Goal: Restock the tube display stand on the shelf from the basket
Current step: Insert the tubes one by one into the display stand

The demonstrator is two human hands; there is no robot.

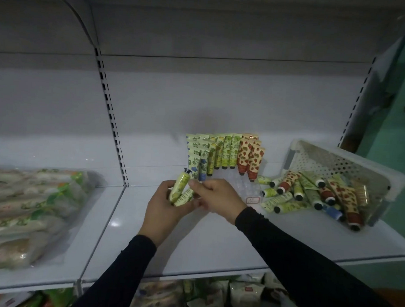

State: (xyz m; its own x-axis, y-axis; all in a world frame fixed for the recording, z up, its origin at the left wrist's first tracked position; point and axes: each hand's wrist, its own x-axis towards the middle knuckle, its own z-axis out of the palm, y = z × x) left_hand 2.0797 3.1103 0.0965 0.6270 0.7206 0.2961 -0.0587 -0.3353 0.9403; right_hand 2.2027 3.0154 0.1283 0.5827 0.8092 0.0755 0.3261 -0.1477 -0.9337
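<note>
Sleeves: dark, close-fitting fabric on both forearms, rising from the bottom edge of the frame toward the centre.
Left hand [164, 209]: at centre frame, fingers curled round two slim green tubes [179, 191]; one tube stands nearly upright with its dark cap on top, the other lies slanted beneath it.
Right hand [215, 195]: just right of the left hand, fingertips pinching the upper end of the slanted tube.
Shelf [193, 249]: smooth, glossy white metal, with a slotted upright strip at the back left.
Display stand [248, 189]: clear plastic, stepped, just above the hands at centre frame; a small label sits on its front.
Tubes in the stand [222, 151]: flat-crimped soft tubes set caps down in tight rows, green and yellow prints on the left, red strawberry prints on the right, one blue tube at the front left.
Basket [348, 163]: white perforated plastic, rectangular, tipped on its side at the right of the frame.
Loose tubes [310, 194]: a jumbled heap spilling from the basket's mouth onto the shelf, mostly dark round caps.
Packets [27, 207]: crinkled clear plastic bags at the left edge.
</note>
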